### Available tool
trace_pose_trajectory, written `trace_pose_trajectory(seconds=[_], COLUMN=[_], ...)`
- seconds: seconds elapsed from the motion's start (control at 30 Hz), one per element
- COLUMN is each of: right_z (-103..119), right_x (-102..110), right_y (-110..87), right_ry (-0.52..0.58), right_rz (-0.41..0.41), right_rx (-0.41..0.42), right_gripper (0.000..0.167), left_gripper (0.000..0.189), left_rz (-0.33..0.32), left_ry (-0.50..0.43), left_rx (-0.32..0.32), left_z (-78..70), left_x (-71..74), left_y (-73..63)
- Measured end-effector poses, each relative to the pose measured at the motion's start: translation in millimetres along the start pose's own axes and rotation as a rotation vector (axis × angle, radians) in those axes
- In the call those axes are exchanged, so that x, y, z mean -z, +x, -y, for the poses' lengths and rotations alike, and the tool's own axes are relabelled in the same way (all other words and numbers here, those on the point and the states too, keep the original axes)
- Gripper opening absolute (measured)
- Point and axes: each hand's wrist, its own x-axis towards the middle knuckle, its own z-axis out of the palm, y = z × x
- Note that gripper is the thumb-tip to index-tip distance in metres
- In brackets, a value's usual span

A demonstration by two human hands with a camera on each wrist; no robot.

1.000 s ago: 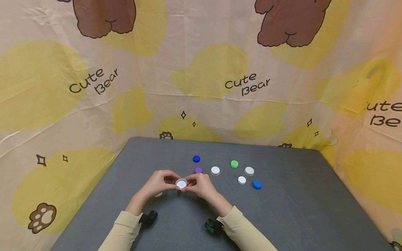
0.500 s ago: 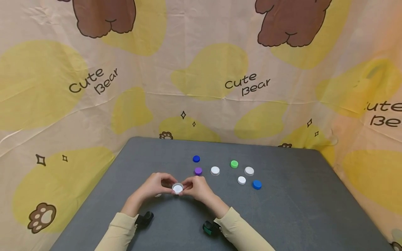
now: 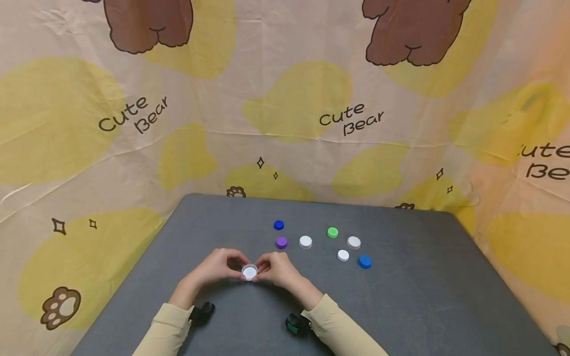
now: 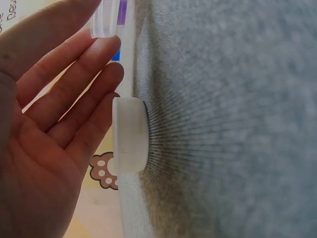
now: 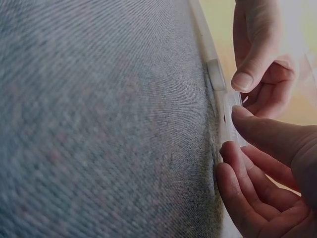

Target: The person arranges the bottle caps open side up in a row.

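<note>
Between both hands, low over the table, is a small white bottle cap with a clear rim [image 3: 249, 273], its round face towards me. My left hand [image 3: 213, 268] pinches its left side, its other fingers spread fairly straight in the left wrist view. On the opposite side my right hand [image 3: 279, 270] pinches it with thumb and fingertips. A second white cap [image 4: 131, 134] stands on the table beside the left little finger; in the head view the left hand hides it. The right wrist view shows the held cap [image 5: 232, 119] near the tabletop, with the left thumb above.
Beyond the hands, on the grey table [image 3: 401, 306], lie a dark blue cap [image 3: 278, 225], a purple cap [image 3: 281, 243], a green cap [image 3: 332, 232], a blue cap [image 3: 365, 261] and several white caps [image 3: 305, 242]. A bear-print cloth [image 3: 285, 99] hangs behind the table.
Both hands have moved the held cap down and slightly left, towards me. The second white cap, partly seen before under the left hand, is now hidden in the head view.
</note>
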Motion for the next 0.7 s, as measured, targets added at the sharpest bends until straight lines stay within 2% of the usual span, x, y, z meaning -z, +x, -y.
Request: trace_pose_trajectory(seconds=[0.27,0.7], right_z=[2.1,3.7], right_x=[-2.4,-4.3], right_y=[-0.2,0.2], right_ry=[-0.006,-0.023], right_rz=[0.020,0.035], right_rx=[-0.009,0.018], right_gripper=[0.027,0.028], left_gripper=[0.031,0.031], left_rz=[0.019,0.032], left_ry=[0.018,0.044], left_rx=[0.010,-0.013], left_z=[2.0,4.3], left_x=[-0.3,0.0], left_y=[-2.6,-5.3])
